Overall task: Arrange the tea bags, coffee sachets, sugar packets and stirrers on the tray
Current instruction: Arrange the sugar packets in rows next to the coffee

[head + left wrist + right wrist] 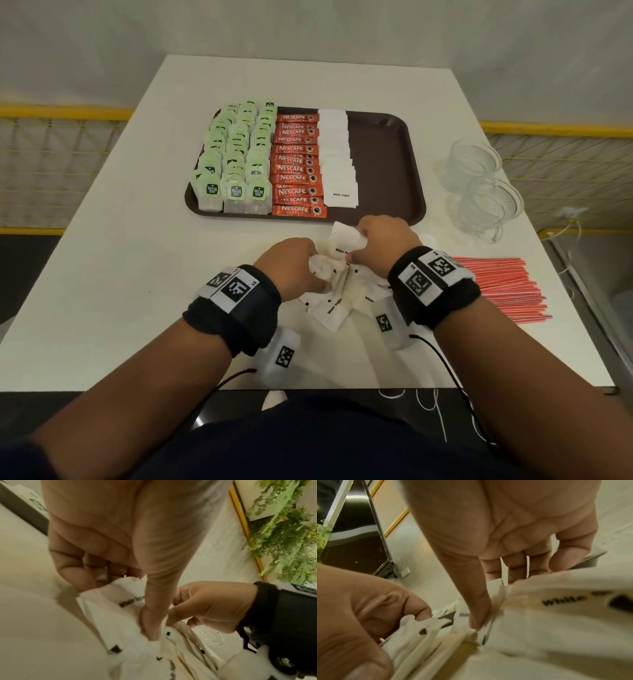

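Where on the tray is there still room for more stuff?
The tray's bare brown right part, between the white sugar packets and its right rim. Crowded: the left, filled by tea bags and Nescafe sachets.

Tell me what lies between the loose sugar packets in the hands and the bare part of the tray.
Nothing visible does. The loose sugar packets, held by the left hand and right hand, lie just before the tray; only its low near rim separates them from the bare part.

The white table (pixel 137 260) carries a brown tray (pixel 387 161), loose sugar packets (pixel 334 308), red stirrers (pixel 503 287) and glass cups (pixel 479 185).
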{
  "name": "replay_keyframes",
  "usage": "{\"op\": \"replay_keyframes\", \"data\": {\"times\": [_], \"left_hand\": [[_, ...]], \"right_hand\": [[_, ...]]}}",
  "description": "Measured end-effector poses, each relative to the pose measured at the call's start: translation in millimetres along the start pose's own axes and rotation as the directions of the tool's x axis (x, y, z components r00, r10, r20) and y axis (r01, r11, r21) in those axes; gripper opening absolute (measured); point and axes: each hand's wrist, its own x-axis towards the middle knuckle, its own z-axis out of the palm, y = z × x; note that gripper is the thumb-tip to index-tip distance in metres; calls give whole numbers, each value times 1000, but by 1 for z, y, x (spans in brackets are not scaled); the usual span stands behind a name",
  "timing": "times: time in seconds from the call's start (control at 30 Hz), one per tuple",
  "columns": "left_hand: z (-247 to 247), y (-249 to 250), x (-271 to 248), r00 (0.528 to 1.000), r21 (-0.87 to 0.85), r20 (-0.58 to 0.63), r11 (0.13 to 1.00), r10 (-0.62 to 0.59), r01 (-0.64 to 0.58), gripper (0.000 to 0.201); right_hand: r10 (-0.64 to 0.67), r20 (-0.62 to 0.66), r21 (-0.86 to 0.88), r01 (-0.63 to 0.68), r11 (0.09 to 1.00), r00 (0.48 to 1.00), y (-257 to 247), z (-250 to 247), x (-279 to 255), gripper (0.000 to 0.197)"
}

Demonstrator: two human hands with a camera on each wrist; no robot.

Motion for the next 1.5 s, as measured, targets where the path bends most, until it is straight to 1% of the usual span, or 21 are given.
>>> {"op": "replay_keyframes", "data": {"times": [0.07, 0.17, 0.3, 0.4, 0.47, 0.53, 0.6, 0.67, 0.73, 0.77, 0.83, 0.87, 0.97, 1.0, 1.03, 1.1, 1.17, 1.23, 1.3, 1.37, 1.5], "left_hand": [[0, -1, 0, 999, -19, -25, 999, 38, -39, 40], [-1, -2, 2, 996, -66, -32, 994, 81, -83, 36], [-11, -8, 3, 994, -133, -68, 987, 83, -92, 36], [-24, -14, 3, 995, -256, -90, 964, 47, -69, 36], [-33, -19, 4, 998, -394, -62, 918, 28, -50, 36], [-40, -22, 6, 999, -537, -15, 843, 38, -40, 28], [-45, -23, 8, 998, -640, 27, 768, 63, -31, 23], [-49, -23, 11, 996, -712, 47, 702, 72, -17, 23], [-52, -22, 16, 995, -791, 77, 612, 70, 19, 22], [-53, -21, 19, 992, -836, 95, 547, 78, 37, 25], [-56, -20, 24, 988, -903, 117, 424, 103, 63, 34], [-57, -19, 27, 986, -924, 119, 377, 114, 68, 36], [-60, -13, 32, 983, -963, 120, 259, 138, 81, 33], [-60, -11, 34, 983, -967, 115, 241, 142, 78, 32], [-59, -9, 36, 984, -968, 101, 244, 146, 64, 31], [-57, -8, 40, 986, -961, 54, 276, 155, 9, 33], [-56, -8, 45, 990, -961, 0, 274, 144, -39, 40], [-57, -11, 50, 993, -968, -52, 239, 106, -76, 46], [-57, -14, 54, 991, -971, -101, 209, 83, -116, 49], [-58, -15, 58, 989, -972, -135, 184, 66, -145, 50], [-61, -20, 65, 985, -977, -171, 130, -4, -169, 46]], "right_hand": [[-18, -5, 99, 18, 995, 1000, 3, 0, 0, 33], [-38, -40, 265, 48, 963, 998, 8, -3, 1, 22], [-79, -101, 379, 112, 919, 992, 15, -10, 3, 16], [-98, -152, 461, 158, 873, 983, 21, -21, 4, 14], [-106, -141, 552, 167, 817, 984, 22, -31, 4, 11], [-124, -84, 693, 147, 705, 989, 22, -40, 3, 11], [-169, -16, 795, 115, 596, 986, 21, -47, 2, 12], [-217, 26, 838, 97, 537, 976, 20, -52, 3, 13], [-257, 57, 857, 85, 508, 965, 18, -53, 5, 13], [-273, 72, 860, 79, 504, 959, 17, -53, 7, 14], [-282, 106, 842, 65, 536, 953, 14, -51, 12, 14], [-279, 120, 829, 58, 556, 953, 12, -51, 15, 14], [-266, 139, 788, 56, 613, 954, 5, -48, 22, 18], [-268, 133, 774, 68, 629, 954, 3, -48, 25, 19], [-274, 119, 758, 91, 646, 954, 0, -47, 28, 20], [-271, 63, 722, 144, 677, 961, -6, -47, 33, 21], [-201, -16, 717, 151, 680, 979, -9, -46, 40, 28], [-89, -31, 766, 80, 638, 996, -10, -47, 46, 37], [-49, 16, 825, 14, 564, 999, -10, -49, 50, 38], [-51, 21, 853, 9, 521, 998, -9, -52, 55, 33], [-9, -46, 858, 44, 512, 999, 1, -54, 67, 16]]}}
